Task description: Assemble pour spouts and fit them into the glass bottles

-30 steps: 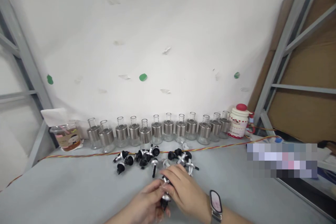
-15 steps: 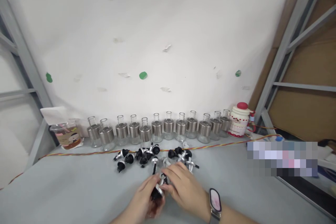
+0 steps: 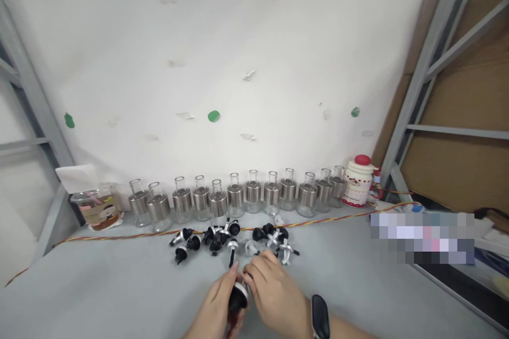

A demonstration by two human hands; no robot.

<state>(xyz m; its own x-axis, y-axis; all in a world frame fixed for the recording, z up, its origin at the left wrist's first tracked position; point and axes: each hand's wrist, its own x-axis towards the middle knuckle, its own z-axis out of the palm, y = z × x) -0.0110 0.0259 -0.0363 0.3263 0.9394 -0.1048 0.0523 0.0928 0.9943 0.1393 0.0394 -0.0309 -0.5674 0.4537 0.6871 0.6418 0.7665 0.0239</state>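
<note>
Low in the head view, my left hand [image 3: 212,304] is closed around a pour spout [image 3: 237,301] with a black stopper and a silver collar. The black end points down toward me. My right hand [image 3: 276,291], a band on its wrist, pinches at the spout's upper end; its fingers hide that part. Just beyond my hands lie several loose pour spouts, one of them a silver and black spout [image 3: 233,248]. More lie in a left cluster [image 3: 217,235] and a right cluster [image 3: 276,235].
Several glass bottles with metal sleeves [image 3: 236,195] stand in a row along the wall. A twisted red and yellow wire [image 3: 155,235] crosses before them. A plastic cup [image 3: 97,212] stands at left, a white jar with a red lid [image 3: 357,183] at right. Metal posts flank the grey table [image 3: 119,291].
My right fingers have closed over the spout's upper end, covering more of it. The held spout has turned slightly, and the camera view has shifted a little.
</note>
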